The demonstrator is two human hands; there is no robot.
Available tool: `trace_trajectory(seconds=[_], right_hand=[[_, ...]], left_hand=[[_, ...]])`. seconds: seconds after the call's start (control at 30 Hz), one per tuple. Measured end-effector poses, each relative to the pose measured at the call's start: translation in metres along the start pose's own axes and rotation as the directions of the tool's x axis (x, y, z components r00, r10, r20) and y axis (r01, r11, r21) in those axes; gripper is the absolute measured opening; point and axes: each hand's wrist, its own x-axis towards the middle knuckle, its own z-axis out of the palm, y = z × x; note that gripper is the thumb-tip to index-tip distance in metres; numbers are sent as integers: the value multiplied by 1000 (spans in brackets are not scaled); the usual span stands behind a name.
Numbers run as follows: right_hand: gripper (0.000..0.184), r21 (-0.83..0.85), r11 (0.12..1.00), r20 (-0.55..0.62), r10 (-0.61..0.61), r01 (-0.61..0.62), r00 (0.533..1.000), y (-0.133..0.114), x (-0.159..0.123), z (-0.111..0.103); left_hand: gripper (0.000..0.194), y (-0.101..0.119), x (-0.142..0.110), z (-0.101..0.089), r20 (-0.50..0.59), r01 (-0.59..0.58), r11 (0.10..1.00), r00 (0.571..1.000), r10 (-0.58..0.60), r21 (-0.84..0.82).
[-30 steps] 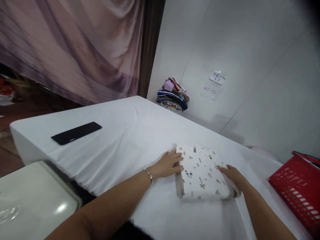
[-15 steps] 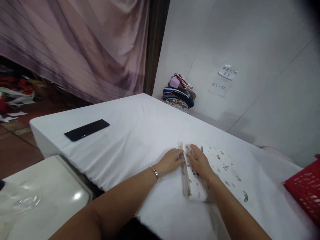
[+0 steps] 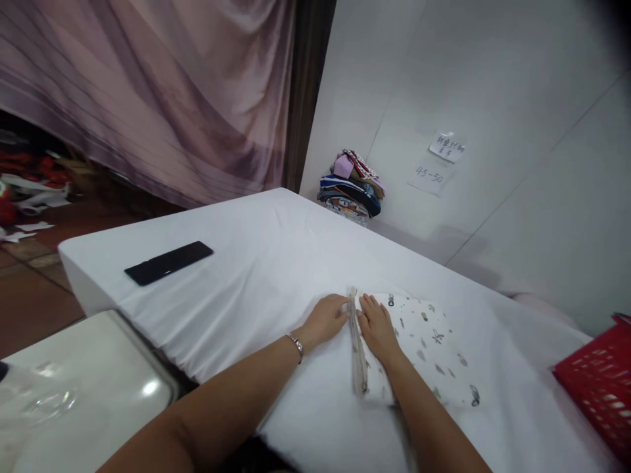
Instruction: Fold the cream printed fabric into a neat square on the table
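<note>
A white cloth point(image 3: 428, 351) printed with small leaf and insect shapes lies folded on the white-covered table. Layered folds form a raised strip along its left edge. My left hand point(image 3: 325, 320), with a bracelet at the wrist, rests beside that strip, its fingertips touching the fold and its thumb apart. On top of the cloth, just right of the strip, my right hand point(image 3: 377, 328) lies flat with fingers stretched out. Part of the print is hidden under my right hand and forearm.
A black flat phone-like slab point(image 3: 169, 262) lies on the table point(image 3: 246, 230) at left. Folded clothes point(image 3: 350, 187) are stacked by the wall. A red perforated basket point(image 3: 599, 381) stands at right. At lower left is a glossy white surface point(image 3: 93, 381).
My right hand has slid left and flattened beside the folded strip; more of the print shows. My left hand has shifted slightly left, its fingers less wrapped over the strip.
</note>
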Motion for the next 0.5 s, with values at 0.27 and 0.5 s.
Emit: trace_trajectory(seconds=[0.27, 0.5], right_hand=[[43, 42, 999, -26, -13, 14, 1000, 0, -1, -1], [39, 155, 987, -119, -35, 54, 992, 4, -2, -1]], left_hand=[[26, 3, 22, -2, -16, 49, 966, 999, -46, 255], [24, 4, 44, 11, 11, 87, 953, 996, -94, 291]])
